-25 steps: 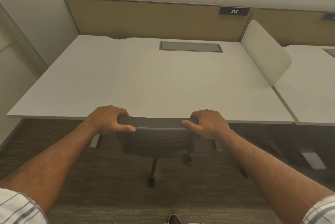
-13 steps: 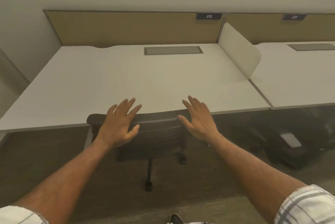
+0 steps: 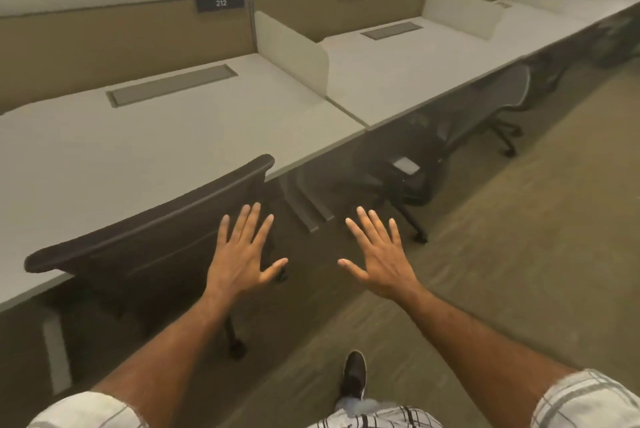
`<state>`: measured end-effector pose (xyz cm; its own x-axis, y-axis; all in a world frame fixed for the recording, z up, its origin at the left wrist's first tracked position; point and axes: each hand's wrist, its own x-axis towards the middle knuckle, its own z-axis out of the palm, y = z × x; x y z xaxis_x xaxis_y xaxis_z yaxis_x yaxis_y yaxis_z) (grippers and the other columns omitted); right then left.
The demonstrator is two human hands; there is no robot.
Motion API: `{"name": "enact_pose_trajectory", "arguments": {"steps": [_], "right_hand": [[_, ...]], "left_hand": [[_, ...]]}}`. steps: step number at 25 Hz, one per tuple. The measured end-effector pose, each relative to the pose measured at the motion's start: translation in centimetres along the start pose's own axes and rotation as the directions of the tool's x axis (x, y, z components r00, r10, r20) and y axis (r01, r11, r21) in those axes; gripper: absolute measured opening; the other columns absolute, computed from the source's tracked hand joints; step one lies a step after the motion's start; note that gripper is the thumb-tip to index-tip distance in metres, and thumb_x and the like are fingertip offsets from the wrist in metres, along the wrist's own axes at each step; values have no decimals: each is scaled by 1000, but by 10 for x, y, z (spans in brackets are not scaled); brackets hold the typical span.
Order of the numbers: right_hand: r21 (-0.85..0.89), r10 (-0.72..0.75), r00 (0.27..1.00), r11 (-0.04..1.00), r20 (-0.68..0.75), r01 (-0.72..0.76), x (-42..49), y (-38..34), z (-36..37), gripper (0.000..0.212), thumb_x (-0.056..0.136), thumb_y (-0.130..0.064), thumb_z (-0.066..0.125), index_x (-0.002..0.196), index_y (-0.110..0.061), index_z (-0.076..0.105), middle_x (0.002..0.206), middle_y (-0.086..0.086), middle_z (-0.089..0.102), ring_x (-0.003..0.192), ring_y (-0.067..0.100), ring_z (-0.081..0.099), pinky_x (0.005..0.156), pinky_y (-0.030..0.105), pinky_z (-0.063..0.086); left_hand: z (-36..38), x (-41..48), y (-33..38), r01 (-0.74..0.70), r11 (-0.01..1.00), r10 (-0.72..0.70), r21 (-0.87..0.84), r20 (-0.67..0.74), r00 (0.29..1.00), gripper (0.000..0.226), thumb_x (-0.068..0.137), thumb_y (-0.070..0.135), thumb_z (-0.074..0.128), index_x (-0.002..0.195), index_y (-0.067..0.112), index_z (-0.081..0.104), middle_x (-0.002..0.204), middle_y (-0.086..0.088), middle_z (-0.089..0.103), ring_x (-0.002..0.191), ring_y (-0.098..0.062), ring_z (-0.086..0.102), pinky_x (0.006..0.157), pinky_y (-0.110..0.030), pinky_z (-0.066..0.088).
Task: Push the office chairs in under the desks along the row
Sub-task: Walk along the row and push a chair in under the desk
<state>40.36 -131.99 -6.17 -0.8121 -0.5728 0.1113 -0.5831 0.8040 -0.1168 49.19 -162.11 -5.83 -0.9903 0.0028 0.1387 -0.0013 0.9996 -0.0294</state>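
Observation:
A dark mesh-backed office chair (image 3: 149,237) stands tucked against the front edge of the white desk (image 3: 138,143) marked 212. My left hand (image 3: 244,254) hovers open, fingers spread, just in front of the chair's right side, not gripping it. Held further right over the carpet, my right hand (image 3: 379,254) is open too, with nothing in it. A second dark chair (image 3: 408,164) sits partly under the neighbouring desk (image 3: 415,60). Further along the row a grey-backed chair (image 3: 498,95) stands out from the desk edge.
White divider panels (image 3: 294,47) separate the desks, with a tan back panel (image 3: 104,43) behind them. Brown carpet (image 3: 519,237) runs along the row on the right. My dark shoe (image 3: 355,375) is on the floor below. A desk leg (image 3: 308,209) stands between the first two chairs.
Both hands have let go of the chair back and opened. My view has swung right along the row, bringing the other desks and chairs into sight.

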Motion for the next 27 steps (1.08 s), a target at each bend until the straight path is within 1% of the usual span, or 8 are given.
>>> {"name": "enact_pose_trajectory", "arguments": {"steps": [3, 6, 9, 13, 17, 22, 25, 27], "right_hand": [[3, 117, 993, 993, 16, -117, -48, 32, 1, 86, 92, -75, 34, 161, -26, 20, 170, 3, 4, 156, 23, 2, 123, 57, 1], [-5, 194, 980, 981, 48, -194, -89, 70, 1, 87, 91, -76, 32, 161, -25, 22, 170, 3, 7, 156, 23, 3, 122, 56, 0], [1, 274, 960, 962, 52, -275, -123, 113, -2, 87, 90, -76, 33, 160, -24, 25, 170, 4, 12, 156, 24, 7, 122, 58, 4], [-9, 349, 930, 936, 113, -351, -166, 190, -6, 91, 88, -79, 26, 161, -25, 20, 170, 4, 10, 156, 24, 4, 122, 56, 0], [15, 386, 910, 920, 150, -392, -199, 277, -19, 101, 81, -86, 11, 162, -26, 13, 171, 2, 4, 157, 22, -2, 122, 53, -4], [39, 408, 902, 908, 140, -417, -223, 379, -41, 111, 75, -91, -5, 162, -24, 11, 170, 4, 4, 157, 23, -3, 122, 54, -6], [62, 414, 903, 904, 117, -423, -218, 423, -56, 108, 77, -91, 3, 162, -24, 13, 170, 3, 6, 157, 22, -1, 122, 54, -5], [67, 398, 912, 912, 101, -406, -207, 451, -66, 110, 76, -92, 0, 162, -24, 13, 170, 3, 5, 157, 22, -2, 122, 54, -5]], "left_hand": [[10, 5, 38, -76, 997, 77, -18, 52, 996, 92, 92, 81, 21, 159, 19, 26, 169, -13, 11, 157, -30, 6, 124, -60, 5], [22, 10, 77, -150, 988, 152, -34, 89, 984, 92, 92, 82, 22, 159, 19, 29, 168, -12, 13, 156, -29, 8, 123, -60, 5], [28, 23, 120, -189, 980, 195, -63, 94, 976, 92, 92, 81, 25, 158, 17, 32, 167, -13, 18, 155, -29, 14, 123, -57, 3], [42, 55, 203, -241, 969, 245, -48, 109, 963, 94, 90, 81, 26, 157, 16, 35, 166, -14, 24, 155, -29, 19, 123, -57, 7], [53, 95, 296, -260, 964, 264, -52, 123, 956, 94, 90, 81, 23, 157, 16, 36, 166, -13, 24, 155, -29, 18, 123, -60, 13], [46, 150, 393, -248, 965, 255, -81, 87, 963, 91, 91, 79, 22, 159, 19, 28, 168, -13, 18, 156, -28, 11, 124, -58, 7], [39, 181, 432, -236, 966, 246, -103, 102, 964, 93, 90, 80, 18, 159, 18, 28, 168, -13, 20, 157, -28, 11, 124, -59, 10], [38, 205, 455, -237, 965, 251, -116, 126, 960, 95, 88, 80, 15, 161, 20, 21, 170, -11, 12, 157, -27, 3, 125, -57, 3]]}}
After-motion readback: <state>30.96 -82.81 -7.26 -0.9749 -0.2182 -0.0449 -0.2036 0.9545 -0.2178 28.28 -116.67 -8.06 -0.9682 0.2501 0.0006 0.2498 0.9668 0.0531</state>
